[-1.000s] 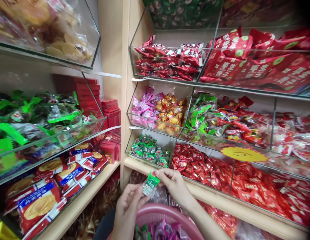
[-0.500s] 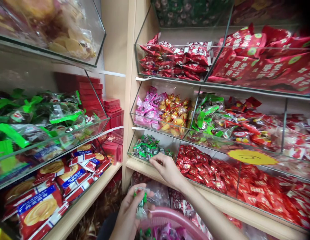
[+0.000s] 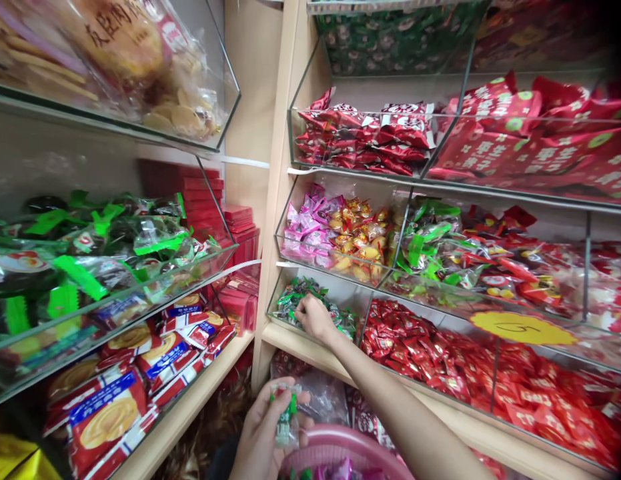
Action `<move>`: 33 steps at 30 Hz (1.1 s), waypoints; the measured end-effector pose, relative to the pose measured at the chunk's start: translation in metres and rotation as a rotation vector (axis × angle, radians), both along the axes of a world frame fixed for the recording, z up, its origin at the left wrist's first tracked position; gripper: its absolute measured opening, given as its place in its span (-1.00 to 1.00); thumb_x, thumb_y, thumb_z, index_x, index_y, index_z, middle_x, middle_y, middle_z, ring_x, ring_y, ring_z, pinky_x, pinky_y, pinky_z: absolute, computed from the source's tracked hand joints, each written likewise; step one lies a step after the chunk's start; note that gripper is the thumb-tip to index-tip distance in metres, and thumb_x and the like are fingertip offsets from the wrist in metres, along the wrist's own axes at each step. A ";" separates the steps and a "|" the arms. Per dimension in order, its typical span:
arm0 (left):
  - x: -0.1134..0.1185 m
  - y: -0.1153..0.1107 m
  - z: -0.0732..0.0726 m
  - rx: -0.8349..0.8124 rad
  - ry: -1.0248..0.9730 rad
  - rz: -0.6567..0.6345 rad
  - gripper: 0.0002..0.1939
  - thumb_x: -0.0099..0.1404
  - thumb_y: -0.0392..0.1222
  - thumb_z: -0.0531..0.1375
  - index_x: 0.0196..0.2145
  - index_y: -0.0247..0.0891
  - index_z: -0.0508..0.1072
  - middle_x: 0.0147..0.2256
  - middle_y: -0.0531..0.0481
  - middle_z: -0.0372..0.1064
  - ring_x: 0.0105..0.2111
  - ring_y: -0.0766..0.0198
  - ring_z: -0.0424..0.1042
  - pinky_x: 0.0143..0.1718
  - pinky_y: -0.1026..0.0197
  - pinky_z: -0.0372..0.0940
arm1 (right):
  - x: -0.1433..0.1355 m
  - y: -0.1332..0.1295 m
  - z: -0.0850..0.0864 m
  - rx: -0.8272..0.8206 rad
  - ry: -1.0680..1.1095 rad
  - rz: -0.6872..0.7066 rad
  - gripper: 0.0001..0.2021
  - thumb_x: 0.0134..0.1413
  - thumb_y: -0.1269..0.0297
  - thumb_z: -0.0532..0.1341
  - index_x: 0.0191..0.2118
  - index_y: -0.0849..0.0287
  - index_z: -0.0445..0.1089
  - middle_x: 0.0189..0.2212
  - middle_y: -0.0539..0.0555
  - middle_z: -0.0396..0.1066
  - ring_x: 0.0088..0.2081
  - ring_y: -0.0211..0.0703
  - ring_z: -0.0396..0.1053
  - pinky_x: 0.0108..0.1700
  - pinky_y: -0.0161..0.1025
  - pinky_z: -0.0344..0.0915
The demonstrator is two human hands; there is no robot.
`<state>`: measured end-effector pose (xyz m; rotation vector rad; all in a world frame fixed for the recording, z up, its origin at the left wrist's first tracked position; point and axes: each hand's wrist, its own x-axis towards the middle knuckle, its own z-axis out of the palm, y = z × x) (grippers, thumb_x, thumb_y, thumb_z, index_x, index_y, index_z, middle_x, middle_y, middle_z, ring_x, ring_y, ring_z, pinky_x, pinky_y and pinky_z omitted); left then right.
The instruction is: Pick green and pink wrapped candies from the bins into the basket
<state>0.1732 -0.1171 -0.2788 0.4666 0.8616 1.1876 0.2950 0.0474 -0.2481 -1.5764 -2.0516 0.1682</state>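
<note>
My left hand [image 3: 263, 427] is closed around a few green-and-clear wrapped candies [image 3: 286, 417], low in the middle of the head view. Just beside it is the rim of a pink plastic basket [image 3: 360, 440], which holds purple and green wrapped candies. My right hand [image 3: 316, 319] reaches over the front edge of the lowest left bin, its fingers curled together among green wrapped candies [image 3: 300, 293]. Whatever those fingertips hold is hidden.
Clear bins on wooden shelves hold red wrapped candies [image 3: 405, 340], pink-purple sweets [image 3: 313, 223] and yellow ones [image 3: 363, 233]. A yellow price tag [image 3: 523, 329] hangs at right. On the left shelf lie packaged biscuits [image 3: 107, 417]; red boxes [image 3: 203, 193] are stacked in the corner.
My right hand has moved from the bin's front edge deeper in among the green candies. My left hand stays near the basket with its candies. The view has shifted slightly.
</note>
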 end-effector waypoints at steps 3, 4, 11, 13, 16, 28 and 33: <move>-0.001 0.000 0.000 -0.004 -0.015 0.006 -0.49 -0.05 -0.05 0.35 -0.16 -0.25 0.31 -0.33 -0.08 0.48 -0.50 0.22 0.47 -0.59 0.32 0.25 | 0.004 0.002 -0.004 0.059 0.064 0.004 -0.84 -0.05 0.51 0.14 -0.57 0.20 0.32 -0.44 0.07 0.35 -0.34 -0.20 0.31 -0.31 -0.31 0.16; -0.002 0.000 0.000 -0.005 -0.017 0.011 -0.51 -0.04 -0.06 0.34 -0.17 -0.25 0.32 -0.33 -0.08 0.48 -0.50 0.21 0.47 -0.59 0.31 0.25 | 0.005 0.002 -0.003 0.083 0.088 0.006 -0.85 -0.03 0.50 0.13 -0.55 0.19 0.31 -0.43 0.06 0.34 -0.33 -0.20 0.31 -0.29 -0.31 0.17; -0.009 0.014 0.010 -0.119 -0.073 0.023 -0.83 0.04 -0.36 0.23 -0.34 -0.31 0.39 -0.44 -0.05 0.45 -0.45 0.27 0.47 -0.44 0.29 0.34 | 0.014 -0.042 0.023 0.286 0.248 0.053 -0.88 0.17 0.34 0.02 -0.35 0.16 0.26 -0.34 0.08 0.29 -0.28 -0.17 0.29 -0.22 -0.23 0.25; -0.010 0.021 0.020 -0.125 -0.095 -0.012 -0.87 0.11 -0.31 0.21 -0.32 -0.34 0.40 -0.43 -0.06 0.44 -0.50 0.33 0.42 -0.50 0.33 0.30 | 0.015 -0.071 0.026 0.351 0.247 0.112 -0.87 0.22 0.33 -0.03 -0.26 0.13 0.24 -0.23 0.10 0.27 -0.22 -0.17 0.31 -0.18 -0.23 0.27; -0.010 0.028 0.034 -0.084 -0.115 -0.072 -0.75 0.17 -0.10 0.20 -0.28 -0.35 0.43 -0.43 -0.05 0.43 -0.54 0.37 0.37 -0.55 0.35 0.26 | 0.018 -0.114 0.015 0.382 0.118 0.212 -0.85 0.24 0.36 -0.04 -0.16 0.10 0.22 -0.08 0.14 0.24 -0.15 -0.20 0.35 -0.19 -0.27 0.33; 0.000 0.017 0.046 0.203 -0.033 -0.159 -0.71 0.04 -0.10 0.32 -0.27 -0.27 0.49 -0.24 -0.05 0.47 -0.27 0.24 0.44 -0.32 0.33 0.30 | 0.021 -0.169 -0.011 0.281 0.466 0.183 -0.90 0.11 0.34 0.15 -0.22 0.05 0.28 0.03 0.18 0.21 -0.01 -0.02 0.31 -0.05 -0.11 0.34; 0.004 0.017 0.045 0.224 0.040 -0.071 -0.68 0.04 -0.08 0.32 -0.25 -0.28 0.48 -0.22 -0.06 0.47 -0.25 0.25 0.44 -0.33 0.35 0.30 | 0.009 -0.167 -0.013 -0.058 1.042 0.091 -0.74 0.05 0.14 0.22 -0.18 0.08 0.19 -0.21 0.11 0.38 -0.35 -0.18 0.41 -0.25 -0.20 0.38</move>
